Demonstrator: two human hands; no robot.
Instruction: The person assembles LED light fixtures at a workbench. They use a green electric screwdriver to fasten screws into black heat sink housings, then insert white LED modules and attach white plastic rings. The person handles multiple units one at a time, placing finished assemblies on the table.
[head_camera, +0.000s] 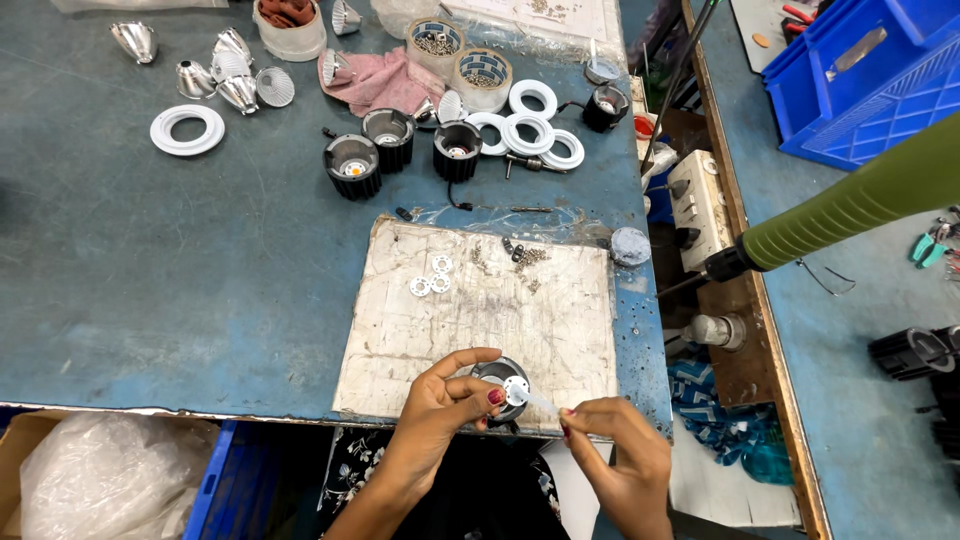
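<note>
My left hand (445, 400) grips a small black round lamp housing (498, 372) with a white disc in its middle, at the near edge of a worn white work board (490, 300). My right hand (610, 450) pinches a thin white tube-like tip (535, 400) whose point touches the disc in the housing. Three small white washers (432, 277) lie further up the board, and a scatter of tiny screws (522, 256) sits near its far edge.
Three black finned housings (400, 145), several white rings (535, 125), silver reflector cones (225, 70), a pink cloth (385, 80) and tape rolls with screws (460, 55) lie at the back. A green-handled electric screwdriver (850, 205) hangs at right. Blue crates (860, 75) stand beyond.
</note>
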